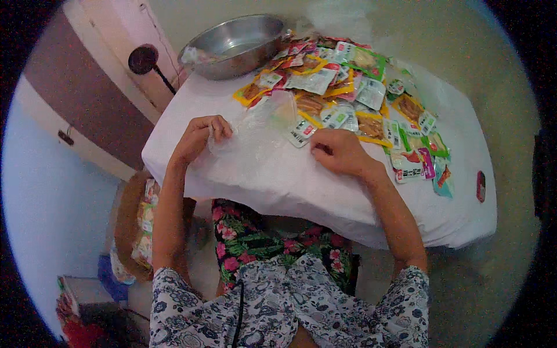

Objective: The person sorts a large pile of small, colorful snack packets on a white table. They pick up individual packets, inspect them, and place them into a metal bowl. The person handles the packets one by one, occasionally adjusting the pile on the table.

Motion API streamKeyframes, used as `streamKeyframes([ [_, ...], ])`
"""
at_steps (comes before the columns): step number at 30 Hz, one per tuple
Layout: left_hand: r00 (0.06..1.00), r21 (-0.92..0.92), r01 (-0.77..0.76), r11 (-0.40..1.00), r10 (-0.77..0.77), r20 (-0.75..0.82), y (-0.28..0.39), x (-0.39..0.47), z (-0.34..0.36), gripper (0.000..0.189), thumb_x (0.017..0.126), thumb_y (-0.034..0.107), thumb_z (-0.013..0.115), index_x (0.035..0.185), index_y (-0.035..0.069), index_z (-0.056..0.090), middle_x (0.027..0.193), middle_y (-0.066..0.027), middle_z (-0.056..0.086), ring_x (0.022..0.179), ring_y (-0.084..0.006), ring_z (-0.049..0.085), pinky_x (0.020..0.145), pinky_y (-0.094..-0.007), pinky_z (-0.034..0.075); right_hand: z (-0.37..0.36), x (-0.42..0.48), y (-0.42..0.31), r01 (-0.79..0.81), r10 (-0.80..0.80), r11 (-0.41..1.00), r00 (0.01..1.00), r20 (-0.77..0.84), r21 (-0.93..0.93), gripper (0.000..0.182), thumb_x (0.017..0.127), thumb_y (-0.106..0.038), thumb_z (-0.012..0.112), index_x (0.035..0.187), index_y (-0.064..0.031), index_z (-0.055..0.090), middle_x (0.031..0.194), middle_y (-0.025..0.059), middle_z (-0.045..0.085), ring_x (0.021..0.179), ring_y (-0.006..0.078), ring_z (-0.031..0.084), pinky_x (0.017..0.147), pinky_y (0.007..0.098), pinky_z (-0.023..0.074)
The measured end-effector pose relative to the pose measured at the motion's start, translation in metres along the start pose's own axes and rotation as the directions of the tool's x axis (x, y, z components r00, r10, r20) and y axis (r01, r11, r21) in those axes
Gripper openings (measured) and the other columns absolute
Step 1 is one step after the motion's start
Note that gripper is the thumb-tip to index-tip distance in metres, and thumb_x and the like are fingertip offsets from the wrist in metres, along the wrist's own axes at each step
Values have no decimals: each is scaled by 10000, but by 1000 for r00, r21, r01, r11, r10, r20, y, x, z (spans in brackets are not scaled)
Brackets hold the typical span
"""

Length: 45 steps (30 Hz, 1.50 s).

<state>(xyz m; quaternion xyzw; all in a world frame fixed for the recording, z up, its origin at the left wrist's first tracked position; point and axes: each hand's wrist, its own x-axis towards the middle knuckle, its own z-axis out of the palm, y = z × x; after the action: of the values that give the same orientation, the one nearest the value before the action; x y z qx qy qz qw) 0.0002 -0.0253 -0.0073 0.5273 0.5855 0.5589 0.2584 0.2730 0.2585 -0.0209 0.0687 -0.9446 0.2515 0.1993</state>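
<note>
My left hand (204, 134) is over the left part of the white-covered table (256, 178), its fingers closed on the edge of a clear plastic bag (256, 132). The thin film spreads from those fingers toward the middle of the table. My right hand (341, 152) rests curled at the near edge of a heap of sealed snack packets (322, 82). A white and green packet (302, 132) lies just left of its knuckles. Whether the right fingers pinch anything is hidden by the hand itself. A yellow-edged packet (372, 127) lies beyond the right wrist.
A large stainless steel basin (237, 45) stands at the table's far left, with some plastic on its rim. A small red object (481, 186) lies near the right edge. On the floor at left is a cardboard box (128, 226) holding more packets.
</note>
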Motion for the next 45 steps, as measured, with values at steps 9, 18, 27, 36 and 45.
streamKeyframes([
  [9, 999, 102, -42, 994, 40, 29, 9, -13, -2, 73, 699, -13, 448, 664, 24, 502, 1015, -124, 698, 1035, -220, 622, 942, -343, 464, 12, 39, -65, 273, -323, 946, 859, -397, -178, 232, 817, -10, 664, 1033, -92, 690, 986, 87, 687, 903, 291, 644, 800, 393, 522],
  [18, 997, 527, -74, 846, 78, 15, -10, -16, -75, 265, 732, -131, 496, 854, 28, 669, 1244, -112, 676, 1218, -264, 575, 1031, -374, 451, 74, 61, -82, 238, -241, 956, 971, 3, -173, 292, 789, -67, 674, 1076, -122, 678, 1114, 79, 629, 1053, 298, 592, 776, 415, 565],
  [27, 871, 626, -34, 779, 330, -364, 55, -5, 11, 161, 890, 49, 660, 1050, 61, 656, 1075, -105, 685, 899, -252, 664, 787, -381, 545, 101, 61, -92, 218, -262, 892, 963, -59, -396, 236, 827, -101, 617, 1054, -47, 645, 1036, 138, 623, 992, 310, 610, 651, 428, 560],
  [36, 975, 829, 213, 517, -56, -215, 44, 39, 85, 632, 851, 632, 641, 853, 1, 625, 803, -212, 656, 787, -386, 656, 702, -470, 509, 135, 67, -109, 69, -80, 913, 997, -12, -402, 350, 768, -101, 649, 1114, -49, 661, 1127, 175, 637, 1057, 384, 601, 861, 491, 504],
  [45, 926, -112, 221, 969, -244, -289, -2, 24, 68, 213, 914, 275, 687, 880, 77, 616, 748, 14, 590, 628, -79, 525, 550, -252, 422, 75, 18, -95, 244, -241, 970, 957, -162, -4, 321, 778, -50, 663, 1099, -55, 664, 1092, 121, 675, 1033, 335, 629, 878, 471, 513],
])
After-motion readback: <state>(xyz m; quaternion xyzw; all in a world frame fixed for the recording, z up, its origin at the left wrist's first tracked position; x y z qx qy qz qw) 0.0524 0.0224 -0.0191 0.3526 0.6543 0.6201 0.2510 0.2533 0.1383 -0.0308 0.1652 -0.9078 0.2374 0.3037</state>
